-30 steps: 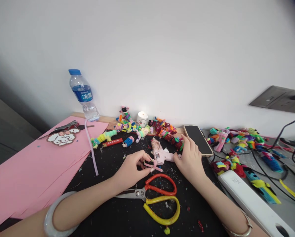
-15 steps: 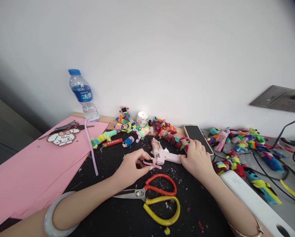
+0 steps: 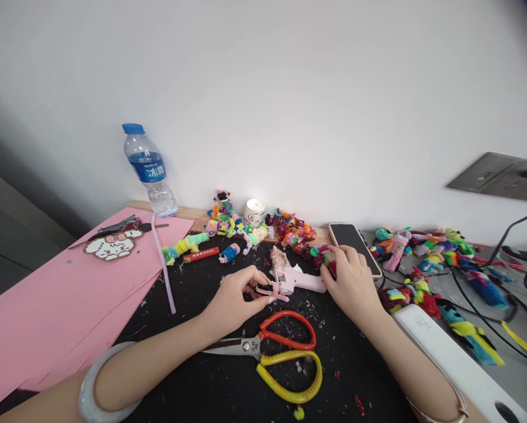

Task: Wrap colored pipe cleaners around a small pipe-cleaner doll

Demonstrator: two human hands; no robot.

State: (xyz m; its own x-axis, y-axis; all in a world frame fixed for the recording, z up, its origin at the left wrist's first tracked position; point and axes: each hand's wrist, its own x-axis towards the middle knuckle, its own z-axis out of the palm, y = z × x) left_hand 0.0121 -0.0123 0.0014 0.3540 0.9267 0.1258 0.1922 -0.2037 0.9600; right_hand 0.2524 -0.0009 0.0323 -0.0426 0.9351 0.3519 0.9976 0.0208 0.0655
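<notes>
My left hand point(image 3: 242, 298) pinches a small pink and black pipe-cleaner piece point(image 3: 277, 291), its pink ends poking out past the fingertips. Right beside it lies a pale pink glue gun point(image 3: 296, 281) on the black mat, its tip end crusted with brownish residue. My right hand point(image 3: 350, 283) is curled over a dark red fuzzy pipe-cleaner figure point(image 3: 329, 258), mostly covered by the fingers; the thumb is close to the glue gun's handle end. Scissors point(image 3: 267, 348) with one red and one yellow handle lie below, between my forearms, blades pointing left.
Colourful pipe-cleaner figures point(image 3: 294, 226) line the back. A phone point(image 3: 353, 247) lies behind my right hand, a white power bank-like slab point(image 3: 448, 352) under that forearm. Cables trail at right. A water bottle point(image 3: 147, 167) leans on the wall beside pink sheets point(image 3: 78, 294). Scraps litter the mat.
My right hand has shifted slightly, its thumb coming off the glue gun's handle end. The red figure under its fingers has moved a little. My left hand stays put.
</notes>
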